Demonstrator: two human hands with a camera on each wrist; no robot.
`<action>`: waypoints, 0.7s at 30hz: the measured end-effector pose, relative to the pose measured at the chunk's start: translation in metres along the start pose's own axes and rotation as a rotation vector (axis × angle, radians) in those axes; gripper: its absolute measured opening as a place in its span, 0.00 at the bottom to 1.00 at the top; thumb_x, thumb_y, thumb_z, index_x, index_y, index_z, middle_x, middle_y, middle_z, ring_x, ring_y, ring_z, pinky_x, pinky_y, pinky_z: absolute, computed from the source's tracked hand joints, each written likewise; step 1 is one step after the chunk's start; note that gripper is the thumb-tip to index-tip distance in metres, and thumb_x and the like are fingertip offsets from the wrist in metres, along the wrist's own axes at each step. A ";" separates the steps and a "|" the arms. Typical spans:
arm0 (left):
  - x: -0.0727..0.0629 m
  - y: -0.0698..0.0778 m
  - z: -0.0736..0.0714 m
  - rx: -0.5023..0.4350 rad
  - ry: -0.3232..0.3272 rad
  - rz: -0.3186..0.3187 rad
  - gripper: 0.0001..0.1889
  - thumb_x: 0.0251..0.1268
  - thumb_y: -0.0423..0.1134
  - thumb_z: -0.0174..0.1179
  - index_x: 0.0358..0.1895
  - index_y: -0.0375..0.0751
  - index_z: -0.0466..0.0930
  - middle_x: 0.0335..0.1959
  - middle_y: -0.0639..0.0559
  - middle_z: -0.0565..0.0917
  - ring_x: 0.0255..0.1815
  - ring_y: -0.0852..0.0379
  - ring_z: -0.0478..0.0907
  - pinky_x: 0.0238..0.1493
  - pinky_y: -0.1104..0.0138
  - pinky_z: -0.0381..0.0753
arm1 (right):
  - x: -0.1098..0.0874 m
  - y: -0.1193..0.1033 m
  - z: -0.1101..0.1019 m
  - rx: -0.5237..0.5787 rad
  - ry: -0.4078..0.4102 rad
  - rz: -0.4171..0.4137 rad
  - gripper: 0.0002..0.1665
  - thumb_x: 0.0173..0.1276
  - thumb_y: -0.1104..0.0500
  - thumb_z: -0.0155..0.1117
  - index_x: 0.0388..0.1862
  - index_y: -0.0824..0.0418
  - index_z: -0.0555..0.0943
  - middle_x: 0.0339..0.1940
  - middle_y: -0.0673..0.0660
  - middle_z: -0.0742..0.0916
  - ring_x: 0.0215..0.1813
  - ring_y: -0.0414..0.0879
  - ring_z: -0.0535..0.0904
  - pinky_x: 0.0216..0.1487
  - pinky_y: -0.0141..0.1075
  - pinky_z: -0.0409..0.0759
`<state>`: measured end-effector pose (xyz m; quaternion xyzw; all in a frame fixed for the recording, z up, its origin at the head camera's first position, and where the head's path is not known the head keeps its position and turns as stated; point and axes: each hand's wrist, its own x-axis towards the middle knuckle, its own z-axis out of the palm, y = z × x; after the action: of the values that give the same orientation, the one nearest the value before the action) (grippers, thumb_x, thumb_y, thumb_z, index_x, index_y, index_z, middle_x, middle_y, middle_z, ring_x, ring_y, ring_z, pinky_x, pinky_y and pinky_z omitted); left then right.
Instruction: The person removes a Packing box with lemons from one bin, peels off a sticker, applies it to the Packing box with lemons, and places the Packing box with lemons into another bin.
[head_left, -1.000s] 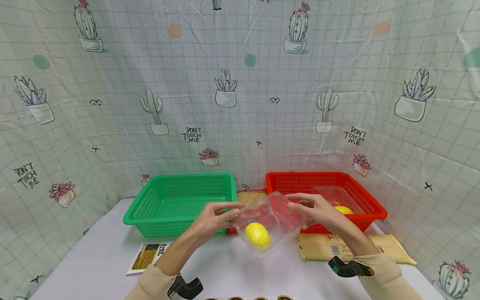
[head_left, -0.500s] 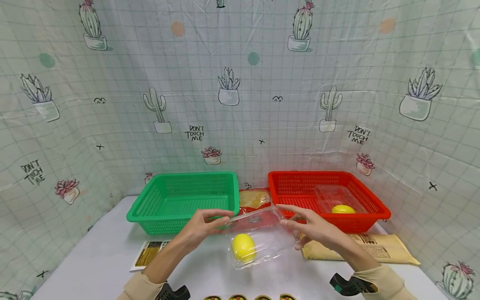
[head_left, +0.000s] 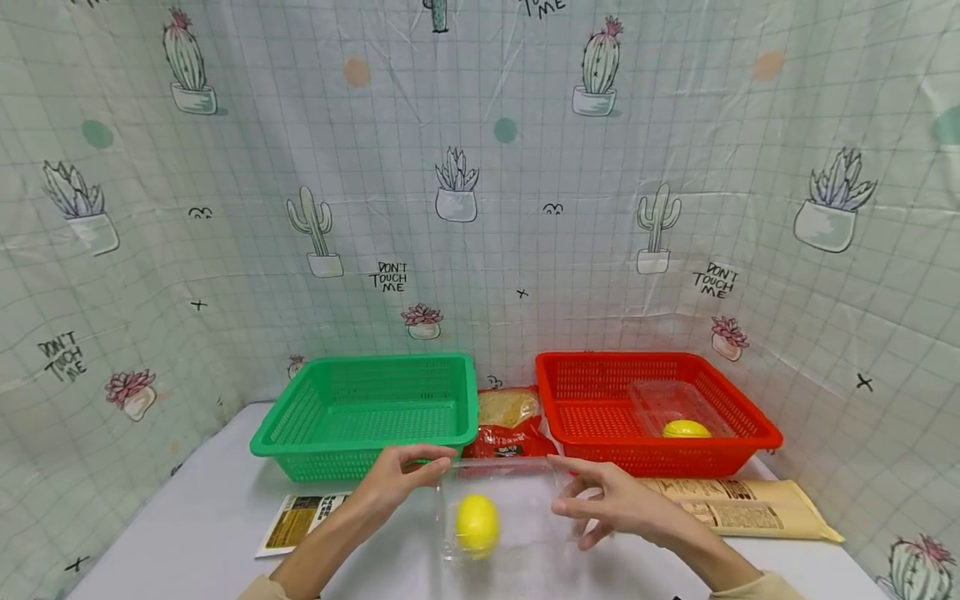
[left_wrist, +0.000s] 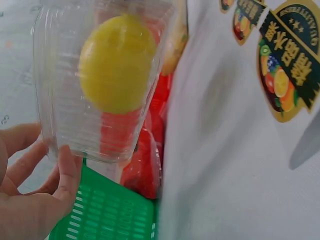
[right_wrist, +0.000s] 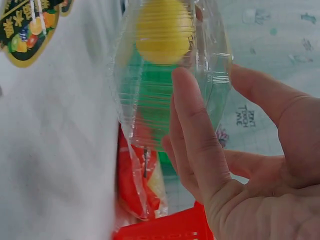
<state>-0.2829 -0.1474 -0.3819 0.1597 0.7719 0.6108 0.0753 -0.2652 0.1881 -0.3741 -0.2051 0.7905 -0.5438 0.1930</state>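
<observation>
A clear plastic clamshell box (head_left: pixel 525 510) is held above the table in front of me, tilted, and looks closed. Inside it, towards the left, sits a yellow lemon (head_left: pixel 477 523). My left hand (head_left: pixel 392 483) pinches the box's upper left corner between thumb and fingers; the left wrist view shows these fingertips on the plastic edge. On the right side, my right hand (head_left: pixel 618 500) holds the box, thumb on one face and fingers on the other, as the right wrist view (right_wrist: pixel 215 175) shows from close by. The lemon touches neither hand.
Behind stand a green basket (head_left: pixel 360 462) and a red basket (head_left: pixel 600 454), which holds another clear box with a lemon (head_left: pixel 686 428). Red packets (head_left: pixel 510 437) lie between them. A tan package (head_left: pixel 757 508) lies right, a flat packet (head_left: pixel 288 525) left. Fruit stickers (left_wrist: pixel 285 65) lie at the front.
Both hands have lowered the box towards me and turned it more level, with the lemon shifting slightly left. The red packets behind it show more now.
</observation>
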 end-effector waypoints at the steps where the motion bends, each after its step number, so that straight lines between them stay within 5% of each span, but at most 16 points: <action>1: -0.001 -0.002 0.001 0.004 0.008 -0.002 0.25 0.68 0.50 0.61 0.61 0.36 0.78 0.62 0.39 0.80 0.54 0.43 0.81 0.63 0.49 0.75 | -0.001 0.002 0.001 0.008 -0.010 -0.011 0.48 0.65 0.53 0.69 0.77 0.65 0.57 0.43 0.61 0.82 0.32 0.46 0.82 0.34 0.46 0.87; 10: -0.002 -0.018 0.007 0.042 0.022 0.005 0.30 0.64 0.48 0.65 0.65 0.34 0.73 0.62 0.36 0.79 0.58 0.45 0.81 0.68 0.41 0.67 | 0.002 0.012 0.004 0.006 -0.018 -0.008 0.52 0.65 0.53 0.70 0.78 0.68 0.52 0.44 0.61 0.81 0.35 0.47 0.85 0.36 0.46 0.87; 21: 0.002 -0.032 0.014 0.083 0.055 0.030 0.29 0.64 0.42 0.65 0.63 0.27 0.72 0.63 0.31 0.76 0.58 0.40 0.81 0.63 0.50 0.76 | 0.011 0.021 0.008 -0.040 0.014 0.011 0.55 0.62 0.52 0.73 0.78 0.68 0.53 0.45 0.61 0.81 0.34 0.47 0.85 0.35 0.44 0.87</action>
<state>-0.2856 -0.1405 -0.4161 0.1574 0.7957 0.5836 0.0381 -0.2729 0.1826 -0.3971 -0.2009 0.8036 -0.5284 0.1863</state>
